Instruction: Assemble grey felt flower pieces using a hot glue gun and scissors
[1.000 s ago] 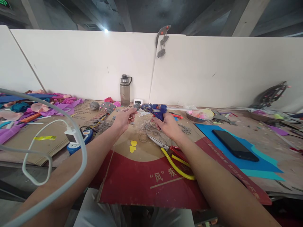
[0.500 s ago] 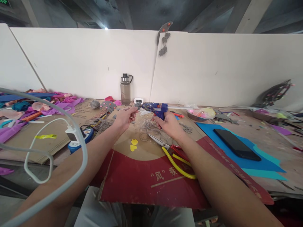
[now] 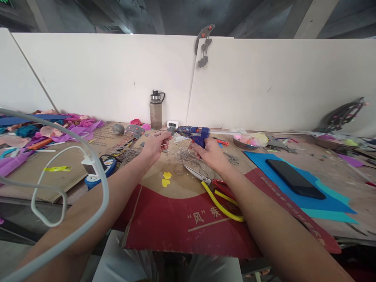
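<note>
My right hand grips a blue hot glue gun, its nozzle aimed left. Pinched in the fingertips of my left hand is a small grey piece, right at the nozzle; its exact shape is too small to tell. Below the hands, two yellow heart-shaped cutouts lie on the cardboard. Yellow-handled scissors rest under my right forearm, beside a red-handled tool. Thin grey cord lies tangled beneath the glue gun.
A water bottle and a small white timer stand at the back. A phone lies on blue sheets at right. A white cable loops in front of my left arm. Colourful scraps fill the left.
The view shifts very slightly. Both hands stay in nearly the same place, with the glue gun nozzle still at the grey piece.
</note>
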`<action>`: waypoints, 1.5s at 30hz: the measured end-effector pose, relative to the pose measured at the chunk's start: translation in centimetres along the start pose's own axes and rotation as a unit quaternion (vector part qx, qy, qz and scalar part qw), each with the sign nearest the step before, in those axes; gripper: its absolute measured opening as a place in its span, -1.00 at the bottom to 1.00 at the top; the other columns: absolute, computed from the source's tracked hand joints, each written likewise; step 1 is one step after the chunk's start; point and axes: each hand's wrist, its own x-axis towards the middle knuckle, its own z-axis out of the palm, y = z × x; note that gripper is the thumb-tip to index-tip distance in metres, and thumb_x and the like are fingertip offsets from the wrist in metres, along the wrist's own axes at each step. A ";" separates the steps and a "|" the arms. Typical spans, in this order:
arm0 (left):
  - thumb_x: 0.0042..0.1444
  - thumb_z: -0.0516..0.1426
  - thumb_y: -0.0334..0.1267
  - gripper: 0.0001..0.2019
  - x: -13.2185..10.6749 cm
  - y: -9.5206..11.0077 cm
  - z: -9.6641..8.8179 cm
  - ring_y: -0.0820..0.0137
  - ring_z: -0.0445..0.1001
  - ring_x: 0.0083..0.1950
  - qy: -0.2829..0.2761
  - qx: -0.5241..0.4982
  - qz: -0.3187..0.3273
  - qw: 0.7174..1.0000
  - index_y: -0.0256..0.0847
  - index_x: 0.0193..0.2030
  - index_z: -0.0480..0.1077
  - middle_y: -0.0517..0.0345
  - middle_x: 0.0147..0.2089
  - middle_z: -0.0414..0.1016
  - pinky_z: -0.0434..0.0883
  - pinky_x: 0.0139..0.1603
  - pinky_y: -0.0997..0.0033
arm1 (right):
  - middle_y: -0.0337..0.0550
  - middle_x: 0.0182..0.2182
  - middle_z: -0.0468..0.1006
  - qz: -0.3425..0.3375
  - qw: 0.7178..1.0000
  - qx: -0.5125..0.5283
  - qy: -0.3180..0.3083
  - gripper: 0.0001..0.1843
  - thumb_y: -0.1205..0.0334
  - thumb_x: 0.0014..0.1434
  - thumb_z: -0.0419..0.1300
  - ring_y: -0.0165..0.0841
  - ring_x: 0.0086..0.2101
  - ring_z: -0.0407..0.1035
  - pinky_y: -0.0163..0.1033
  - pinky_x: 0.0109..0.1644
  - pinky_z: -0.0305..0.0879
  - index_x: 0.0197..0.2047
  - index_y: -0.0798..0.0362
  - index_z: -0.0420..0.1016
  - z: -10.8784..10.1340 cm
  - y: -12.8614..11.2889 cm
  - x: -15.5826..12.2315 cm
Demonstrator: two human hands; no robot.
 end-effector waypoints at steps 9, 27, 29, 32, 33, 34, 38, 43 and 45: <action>-0.26 0.37 -0.22 -0.72 0.1 -0.1 0.0 0.64 0.25 -0.57 -0.003 0.004 0.000 1.000 -0.31 -0.53 0.39 0.14 -0.49 0.44 0.15 -0.62 0.61 | -0.14 -0.45 0.48 0.010 1.000 0.004 -0.001 -0.78 0.08 0.09 0.11 -0.23 -0.34 0.36 -0.14 -0.26 0.31 -0.26 0.02 0.40 0.1 0.1 -0.1; -0.24 0.36 -0.25 -0.74 -0.2 0.0 0.2 0.65 0.24 -0.58 0.002 0.001 -0.007 1.000 -0.32 -0.53 0.38 0.15 -0.50 0.43 0.13 -0.62 0.61 | -0.27 -0.62 0.38 0.046 0.998 0.029 -0.023 -0.77 0.03 0.09 0.11 -0.35 -0.58 0.25 -0.21 -0.43 0.21 -0.33 0.03 0.38 0.1 0.2 -0.2; -0.23 0.36 -0.25 -0.75 -0.1 0.0 0.2 0.65 0.24 -0.58 0.001 0.001 -0.006 1.000 -0.32 -0.53 0.39 0.15 -0.51 0.43 0.13 -0.63 0.61 | -0.27 -0.63 0.37 0.044 0.998 0.025 -0.025 -0.78 0.04 0.09 0.10 -0.35 -0.58 0.25 -0.21 -0.44 0.21 -0.34 0.02 0.37 0.1 0.1 -0.1; -0.22 0.35 -0.26 -0.76 -0.1 -0.1 0.2 0.65 0.25 -0.59 0.005 0.000 -0.006 1.000 -0.32 -0.52 0.39 0.14 -0.50 0.44 0.14 -0.63 0.61 | -0.27 -0.63 0.38 0.041 0.998 0.024 -0.029 -0.80 0.06 0.09 0.10 -0.35 -0.58 0.26 -0.20 -0.43 0.21 -0.34 0.01 0.37 0.1 0.1 -0.1; -0.22 0.35 -0.26 -0.76 -0.1 -0.1 0.1 0.65 0.25 -0.59 0.007 -0.001 -0.006 1.000 -0.32 -0.52 0.39 0.14 -0.50 0.44 0.14 -0.63 0.61 | -0.27 -0.63 0.38 0.040 0.998 0.024 -0.030 -0.81 0.06 0.10 0.10 -0.35 -0.58 0.26 -0.20 -0.43 0.21 -0.35 0.00 0.36 0.0 0.1 -0.1; -0.22 0.36 -0.26 -0.76 -0.1 -0.2 0.1 0.65 0.25 -0.58 0.007 -0.002 -0.006 1.000 -0.32 -0.52 0.39 0.14 -0.50 0.44 0.15 -0.63 0.61 | -0.27 -0.63 0.38 0.041 0.998 0.025 -0.031 -0.82 0.07 0.10 0.10 -0.35 -0.58 0.26 -0.20 -0.44 0.21 -0.35 0.00 0.36 0.0 0.1 -0.1; -0.21 0.36 -0.26 -0.76 0.2 -0.2 -0.1 0.65 0.26 -0.58 0.011 -0.013 -0.009 1.000 -0.31 -0.51 0.39 0.14 -0.49 0.45 0.15 -0.63 0.62 | -0.26 -0.62 0.39 0.043 0.998 0.024 -0.032 -0.82 0.07 0.10 0.10 -0.34 -0.58 0.27 -0.20 -0.43 0.23 -0.34 0.00 0.37 0.0 0.0 -0.2; -0.21 0.35 -0.28 -0.77 0.2 -0.2 -0.1 0.65 0.26 -0.58 0.018 -0.016 -0.018 1.000 -0.32 -0.50 0.41 0.14 -0.49 0.45 0.15 -0.64 0.63 | -0.24 -0.61 0.40 0.045 0.998 0.021 -0.026 -0.78 0.03 0.11 0.11 -0.32 -0.58 0.28 -0.18 -0.43 0.24 -0.34 0.01 0.38 -0.1 0.1 -0.1; -0.20 0.35 -0.27 -0.77 0.1 -0.2 0.0 0.65 0.26 -0.58 0.009 -0.011 -0.015 1.000 -0.33 -0.50 0.41 0.13 -0.49 0.45 0.15 -0.64 0.63 | -0.25 -0.61 0.40 0.046 0.998 0.025 -0.026 -0.78 0.03 0.11 0.11 -0.33 -0.58 0.28 -0.19 -0.43 0.23 -0.34 0.01 0.37 0.0 0.2 -0.1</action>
